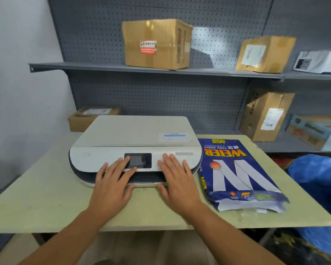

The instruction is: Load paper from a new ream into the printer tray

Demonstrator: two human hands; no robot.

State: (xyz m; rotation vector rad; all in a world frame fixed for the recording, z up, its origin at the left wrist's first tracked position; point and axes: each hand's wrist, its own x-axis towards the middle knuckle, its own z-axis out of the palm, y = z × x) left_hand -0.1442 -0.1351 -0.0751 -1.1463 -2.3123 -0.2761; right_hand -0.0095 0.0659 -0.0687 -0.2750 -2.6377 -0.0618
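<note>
A white flat printer (134, 134) with a small dark screen (141, 159) sits on the pale green table (46, 203). Its paper tray (147, 181) lies along the low front edge, pushed in or nearly so. My left hand (111, 186) rests flat over the front panel left of the screen, fingers spread, thumb near the tray lip. My right hand (178, 180) lies flat on the panel's right side, thumb down at the tray edge. Neither hand holds anything. To the right of the printer lies a blue ream of copy paper (237, 175), its near end torn open.
Grey pegboard shelving (161, 71) stands behind the table with several cardboard boxes (157, 44) on two levels. A blue plastic bag (321, 180) sits off the table's right edge. A small box (90, 117) lies behind the printer's left side.
</note>
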